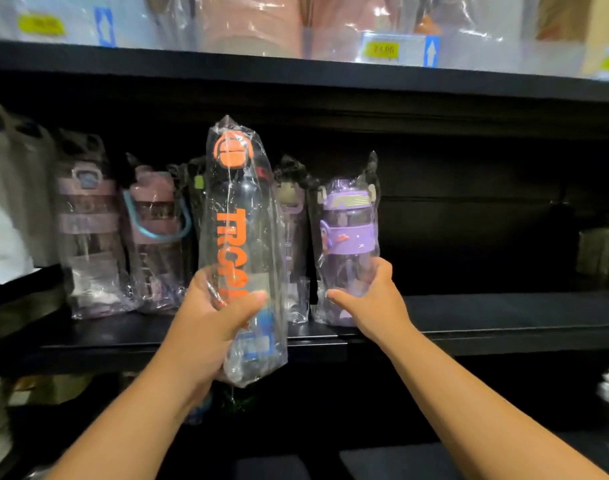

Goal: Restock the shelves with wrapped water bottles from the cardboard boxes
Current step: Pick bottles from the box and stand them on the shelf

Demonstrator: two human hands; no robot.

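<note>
Left hand (213, 306) fingers clamped on orange-lettered bottle (240, 220), held just left of purple bottle (348, 237), which right hand (369, 299) grips on shelf (504, 327); risk: slick wrap slips, or squeezing in topples purple bottle.

Two wrapped bottles at the black shelf, one in each hand

A tall dark bottle (242, 237) with an orange lid and orange lettering down its side, sealed in a clear plastic bag, is upright in the left hand (213, 313), which grips its lower half; it is in front of the shelf (504, 313) edge, its base below the board. A shorter purple bottle (348, 233) with a cartoon figure on its band, also bagged, stands upright on the shelf, the right hand (372, 303) round its lower part. Left of it stand more bagged bottles in a row: a beige-lidded one (291, 237), a pink one with a blue strap (154, 237) and a blurred pale pink one (88, 230)
</note>
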